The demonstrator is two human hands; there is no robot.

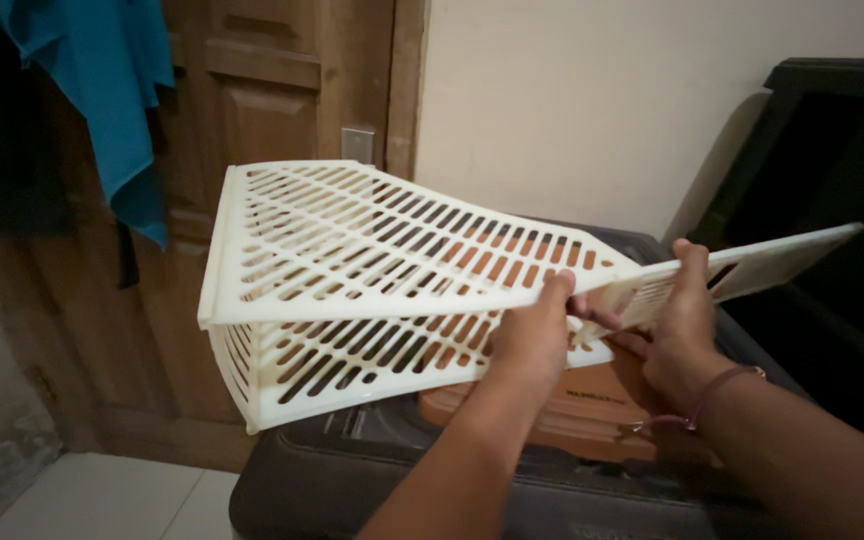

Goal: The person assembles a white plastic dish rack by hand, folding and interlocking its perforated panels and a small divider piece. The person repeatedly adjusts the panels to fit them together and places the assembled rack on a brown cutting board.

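**Plastic, wood and cloth**

The slotted cream basket (pixel 372 270) is hard moulded plastic, smooth with a slight sheen. The separate slotted panel (pixel 752 265) looks the same. Beneath lies a brown lid (pixel 592 410), matt plastic, on a dark, dull case (pixel 352 480). The door (pixel 262 100) is stained wood; the teal cloth (pixel 102 90) hangs soft.

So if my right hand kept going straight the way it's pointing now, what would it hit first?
The right hand points up and away, gripping a cream slotted plastic panel. Straight on, it would probably meet the black bin's dark edge against the pale wall first, though depth is hard to judge.
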